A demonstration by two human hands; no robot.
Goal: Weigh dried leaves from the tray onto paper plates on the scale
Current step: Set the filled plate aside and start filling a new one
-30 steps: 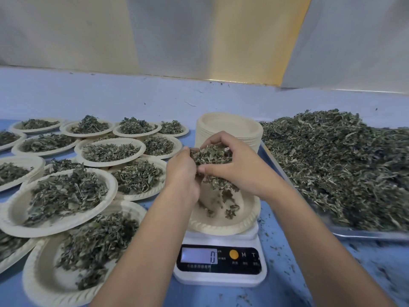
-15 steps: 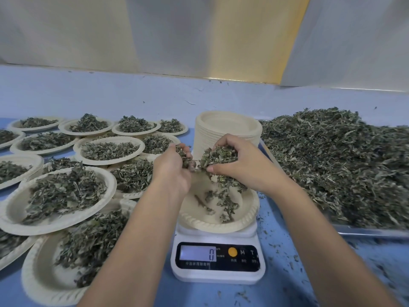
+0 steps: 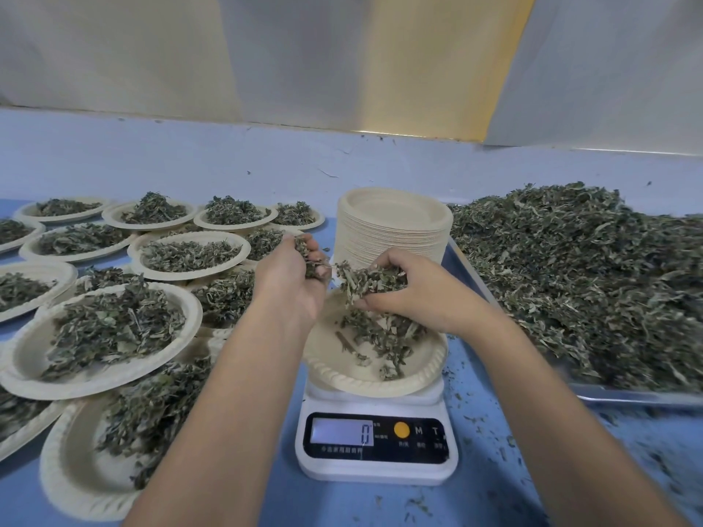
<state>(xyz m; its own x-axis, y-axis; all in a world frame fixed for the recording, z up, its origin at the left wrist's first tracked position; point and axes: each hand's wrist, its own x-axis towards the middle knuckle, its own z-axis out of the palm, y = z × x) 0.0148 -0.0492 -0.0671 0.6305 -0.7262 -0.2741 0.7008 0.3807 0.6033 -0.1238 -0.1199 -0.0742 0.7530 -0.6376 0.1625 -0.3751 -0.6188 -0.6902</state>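
Paper plate, head view: the round beige paper plate (image 3: 342,378) sits on the white digital kitchen scale (image 3: 376,464) near the front edge of the blue bench (image 3: 494,481). More loose leaves lie in it than a second ago.
Left hand: the left hand (image 3: 293,279) has parted from the right one and drawn off leftward, its fingers curled round a small tuft of leaves (image 3: 310,260).
Right hand: the right hand (image 3: 418,294) stays above the plate's far rim, fingers clamped on a larger clump of dried green leaves (image 3: 365,279).
Screen: the grey screen (image 3: 342,431) reads 0, unchanged.
Supply: a heap of dried leaves (image 3: 589,283) fills the metal tray (image 3: 631,398) at the right edge. A stack of empty paper plates (image 3: 392,222) stands behind the scale.
Filled paper plates (image 3: 102,329): crowded along the left side.
Meaning: the portion has likely only begun, with both handfuls still to drop.
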